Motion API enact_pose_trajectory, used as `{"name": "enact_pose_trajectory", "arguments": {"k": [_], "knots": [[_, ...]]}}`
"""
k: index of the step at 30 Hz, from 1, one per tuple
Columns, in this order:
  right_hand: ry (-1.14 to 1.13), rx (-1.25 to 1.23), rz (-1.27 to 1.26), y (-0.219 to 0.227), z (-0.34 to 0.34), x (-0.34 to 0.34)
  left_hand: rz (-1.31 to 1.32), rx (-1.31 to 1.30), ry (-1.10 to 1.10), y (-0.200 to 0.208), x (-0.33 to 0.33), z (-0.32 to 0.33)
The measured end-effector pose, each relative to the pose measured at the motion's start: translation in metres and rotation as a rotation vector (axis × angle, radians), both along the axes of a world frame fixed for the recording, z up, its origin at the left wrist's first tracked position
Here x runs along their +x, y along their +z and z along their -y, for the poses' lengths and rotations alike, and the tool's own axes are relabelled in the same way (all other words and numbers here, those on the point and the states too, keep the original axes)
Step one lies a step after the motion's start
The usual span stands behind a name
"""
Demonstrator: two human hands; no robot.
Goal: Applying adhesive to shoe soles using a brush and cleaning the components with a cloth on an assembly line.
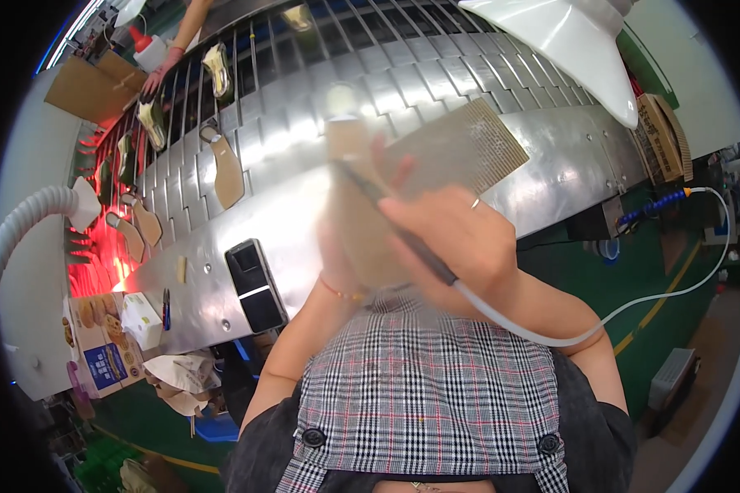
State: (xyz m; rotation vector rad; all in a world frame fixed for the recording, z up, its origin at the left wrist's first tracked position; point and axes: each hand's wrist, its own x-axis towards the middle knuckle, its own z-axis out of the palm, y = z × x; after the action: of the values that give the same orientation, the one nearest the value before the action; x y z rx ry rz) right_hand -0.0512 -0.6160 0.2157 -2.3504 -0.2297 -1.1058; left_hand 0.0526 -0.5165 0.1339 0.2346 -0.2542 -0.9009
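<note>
My right hand (460, 238) is closed round a dark pen-shaped tool (415, 246), a pale hose trailing from its rear end. The tool lies across a tan shoe sole (353, 209) with a pale heel end, blurred by motion. My left hand (330, 255) grips the near part of that sole from the left; its fingers are mostly hidden behind it. Under and beside the hands is a sheet of corrugated cardboard (501, 152) on the metal worktop (304, 205). To the left, a separate tan sole (228, 177) lies on the slatted conveyor.
A black phone (255, 283), a tissue pack (142, 320) and two more soles (146, 218) sit at the left. Several shoes (218, 72) stand on the conveyor, near another person's hand (158, 76). A white hood (559, 41) overhangs the far right. A ribbed duct (37, 209) is at left.
</note>
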Motion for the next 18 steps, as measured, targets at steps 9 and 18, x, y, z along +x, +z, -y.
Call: {"name": "enact_pose_trajectory", "arguments": {"k": [9, 18], "knots": [[0.028, 0.259, -0.194, 0.010, 0.009, -0.002, -0.165, -0.120, -0.105, -0.009, 0.005, -0.007], [0.075, -0.023, -0.163, 0.004, 0.001, -0.001, -0.262, -0.180, -0.147, -0.010, 0.007, -0.008]]}}
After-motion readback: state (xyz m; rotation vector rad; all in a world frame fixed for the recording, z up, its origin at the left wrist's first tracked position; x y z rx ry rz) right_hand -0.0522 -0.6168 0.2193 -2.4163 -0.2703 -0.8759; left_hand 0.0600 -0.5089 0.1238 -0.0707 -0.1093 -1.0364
